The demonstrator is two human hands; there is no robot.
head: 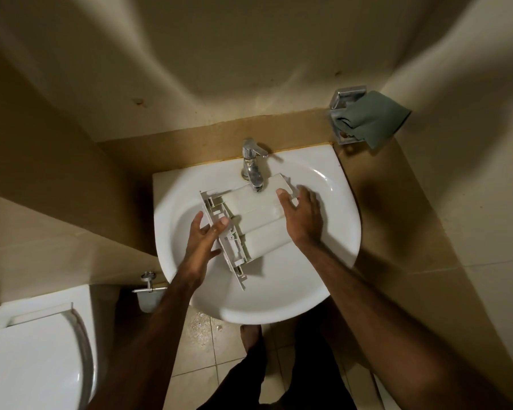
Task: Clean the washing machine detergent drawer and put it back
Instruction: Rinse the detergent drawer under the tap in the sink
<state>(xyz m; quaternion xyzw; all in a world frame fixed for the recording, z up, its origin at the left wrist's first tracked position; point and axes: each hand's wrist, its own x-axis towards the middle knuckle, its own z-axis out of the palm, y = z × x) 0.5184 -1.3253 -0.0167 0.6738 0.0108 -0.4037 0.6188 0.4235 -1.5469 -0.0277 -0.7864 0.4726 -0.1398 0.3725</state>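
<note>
- White oval ceramic sink (332, 202), frame centre; catches the rinse runoff, likely why the work is done here.
- White closed toilet lid (33, 359) at 8 o'clock; not involved.
- White rectangular plastic detergent drawer (258, 214) lies underside up across the sink, far end under the chrome tap (253, 170); no running water discernible.
- Grey-green folded cloth (370, 119) on wall holder at 2 o'clock, probably for drying.
- Right hand (304, 216): fingers curled over the drawer's 3 o'clock edge, steadying it.
- Left hand (203, 236): fingers mostly straight, pressing the front-panel end at 9 o'clock.
- Judgement: rinsing stage; refitting not yet done.
</note>
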